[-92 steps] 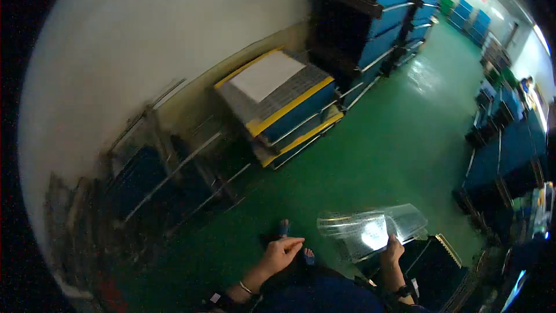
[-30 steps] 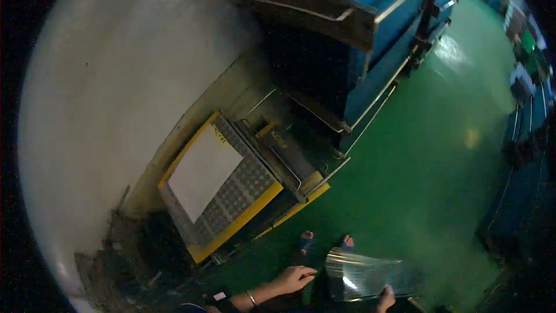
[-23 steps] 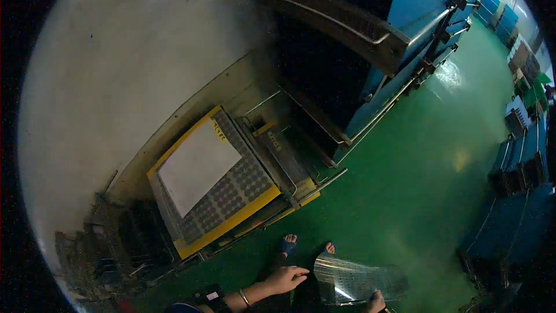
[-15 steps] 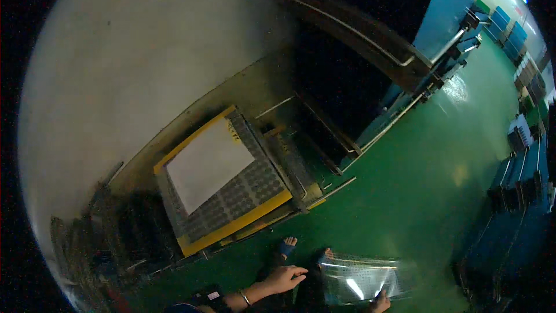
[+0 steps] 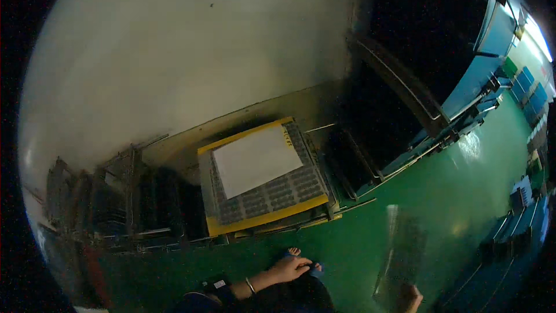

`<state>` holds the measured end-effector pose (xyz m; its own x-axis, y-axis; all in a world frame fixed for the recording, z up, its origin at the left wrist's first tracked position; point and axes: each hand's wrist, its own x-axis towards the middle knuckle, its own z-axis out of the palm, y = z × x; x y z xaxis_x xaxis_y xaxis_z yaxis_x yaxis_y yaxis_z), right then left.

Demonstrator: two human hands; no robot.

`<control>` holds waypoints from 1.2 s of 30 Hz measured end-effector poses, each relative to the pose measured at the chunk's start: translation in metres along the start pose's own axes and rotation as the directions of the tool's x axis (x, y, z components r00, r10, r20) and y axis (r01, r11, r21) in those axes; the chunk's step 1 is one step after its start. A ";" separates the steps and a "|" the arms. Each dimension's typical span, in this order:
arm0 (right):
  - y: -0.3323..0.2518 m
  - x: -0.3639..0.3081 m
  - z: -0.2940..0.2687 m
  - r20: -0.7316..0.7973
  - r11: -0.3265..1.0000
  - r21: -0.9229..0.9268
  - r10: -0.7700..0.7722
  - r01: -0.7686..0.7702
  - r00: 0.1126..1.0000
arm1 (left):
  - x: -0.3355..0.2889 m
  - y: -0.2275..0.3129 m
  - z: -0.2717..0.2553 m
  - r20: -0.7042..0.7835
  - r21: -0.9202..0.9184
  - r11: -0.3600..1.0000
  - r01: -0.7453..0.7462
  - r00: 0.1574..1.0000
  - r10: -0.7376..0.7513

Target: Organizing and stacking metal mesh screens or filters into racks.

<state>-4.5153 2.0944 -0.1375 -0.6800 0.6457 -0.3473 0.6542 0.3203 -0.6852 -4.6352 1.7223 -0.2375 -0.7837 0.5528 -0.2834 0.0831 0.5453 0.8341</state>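
My right hand, at the lower right, is closed on the near edge of a clear, see-through sheet. The sheet hangs tilted over the green floor, with a faint printed pattern and a bright glint at its top end; it is blurred. In front of my body my left hand holds nothing, its fingers loosely stretched and a little apart, with a metal bangle at the wrist. Ahead of it lies a yellow-edged board with rows of dark round marks. A white sheet covers part of the board.
Behind the board rises a pale wall. Dark racks stand at the left. A large dark machine with a blue side panel is at the upper right. More blue racks line the right side of the green floor.
The clear sheet has swung from lying wide to standing narrow and steep, moving right with my right hand. The view has turned, so the board appears farther right. My left hand remains free.
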 end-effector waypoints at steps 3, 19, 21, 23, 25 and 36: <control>-0.034 0.001 -0.034 0.319 0.933 0.331 -0.253 0.143 0.913 | -0.019 0.011 -0.022 -0.060 0.081 0.995 0.061 0.997 -0.056; -0.288 0.105 0.257 0.327 0.557 0.777 -0.756 0.295 0.567 | -0.099 -0.234 -0.136 -0.924 -0.377 0.917 -0.126 -0.020 -0.383; -0.280 0.152 0.299 0.681 0.860 0.367 -0.508 0.354 0.527 | -0.109 -0.274 -0.153 -0.943 -0.312 0.950 0.011 -0.123 -0.308; -0.273 0.182 0.319 0.667 0.869 0.342 -0.492 0.357 0.560 | -0.092 -0.274 -0.160 -0.600 -0.795 0.599 -0.097 -0.015 -0.800; -0.249 0.210 0.322 0.640 0.882 0.323 -0.472 0.344 0.607 | -0.067 -0.199 -0.189 -0.378 -0.901 0.311 -0.304 0.193 -0.906; -0.178 0.300 0.381 0.744 0.837 0.218 -0.475 0.502 0.469 | -0.056 -0.198 -0.217 -0.257 -0.937 0.087 -0.340 0.494 -0.831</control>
<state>-4.9622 1.9669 -0.3636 -0.8766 -0.3650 -0.3137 0.1341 0.4407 -0.8876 -4.7413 1.4459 -0.2842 -0.6143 -0.3414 -0.7114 -0.3032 -0.7302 0.6123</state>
